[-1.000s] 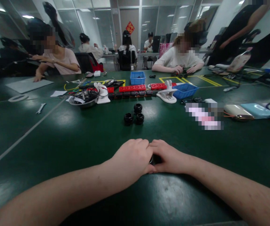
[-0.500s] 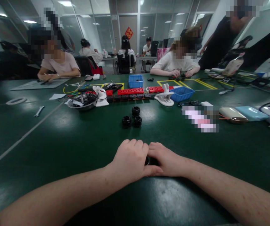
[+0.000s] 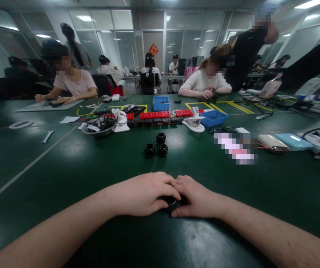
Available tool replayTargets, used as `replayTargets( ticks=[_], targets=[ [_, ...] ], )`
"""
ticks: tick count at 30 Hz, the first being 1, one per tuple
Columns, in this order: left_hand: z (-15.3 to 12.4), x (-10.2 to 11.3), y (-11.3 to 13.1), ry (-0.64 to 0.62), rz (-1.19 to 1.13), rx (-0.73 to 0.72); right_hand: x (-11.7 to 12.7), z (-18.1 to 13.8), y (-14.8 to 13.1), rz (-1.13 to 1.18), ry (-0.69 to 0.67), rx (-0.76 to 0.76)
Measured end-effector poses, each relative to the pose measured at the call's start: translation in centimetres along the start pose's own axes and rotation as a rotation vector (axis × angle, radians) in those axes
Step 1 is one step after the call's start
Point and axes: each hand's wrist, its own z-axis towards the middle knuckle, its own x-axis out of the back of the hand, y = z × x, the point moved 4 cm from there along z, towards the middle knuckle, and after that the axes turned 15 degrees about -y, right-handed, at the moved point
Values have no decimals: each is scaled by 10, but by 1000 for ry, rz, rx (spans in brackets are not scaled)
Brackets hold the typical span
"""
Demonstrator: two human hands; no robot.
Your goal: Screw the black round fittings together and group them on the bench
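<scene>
My left hand (image 3: 144, 194) curves its fingers and thumb around a black round fitting (image 3: 171, 204) low over the green table. From the other side my right hand (image 3: 197, 199) grips the same piece, its thumb beneath and its fingers over the top. Most of the fitting is hidden; only a dark glossy curved part shows between the hands. Beyond them stand three black ringed fittings close together: a left one (image 3: 149, 150), a right one (image 3: 163, 150) and a back one (image 3: 161, 138).
Farther back lie a metal bowl of cables (image 3: 100, 130), white clamps (image 3: 194, 121), red-and-black strips (image 3: 154, 116) and blue bins (image 3: 161, 103). A wrench (image 3: 47, 137) is at left, pouches (image 3: 296, 142) at right. Two co-workers (image 3: 73, 83) sit across the table.
My left hand has shifted left and turned, its knuckles no longer bunched over the fitting, so more of the fitting shows. The right hand stays around it. The whole view has tilted up slightly.
</scene>
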Motion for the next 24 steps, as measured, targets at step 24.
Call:
replayTargets(
  ticks=[24],
  targets=[
    [22,-16,7,93,283,542,0,0,1,-30,23,8]
  ],
)
